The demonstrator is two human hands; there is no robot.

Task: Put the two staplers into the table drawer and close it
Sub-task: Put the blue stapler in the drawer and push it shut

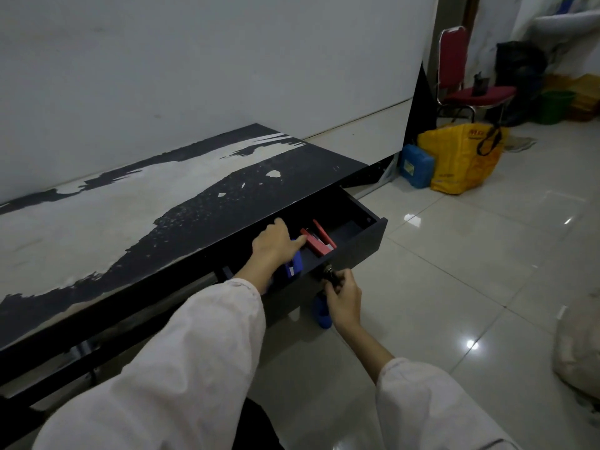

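Observation:
The black table drawer [363, 235] is pulled out to the right of the worn tabletop. Inside it lies a red stapler [319, 241], opened in a V. A blue stapler [294, 264] sits at the drawer's near left, partly under my left hand [276, 246], whose fingers rest on it inside the drawer. My right hand [344, 297] is closed around the drawer's knob [329, 273] on the front panel. The drawer's rear part is hidden under the tabletop.
The black table [130, 228] with peeling white patches stands against a white wall. A yellow bag [461, 157] and a blue canister [415, 165] sit on the tiled floor to the right. Beyond them a red chair [467, 92] stands. A blue object [321, 311] lies under the drawer.

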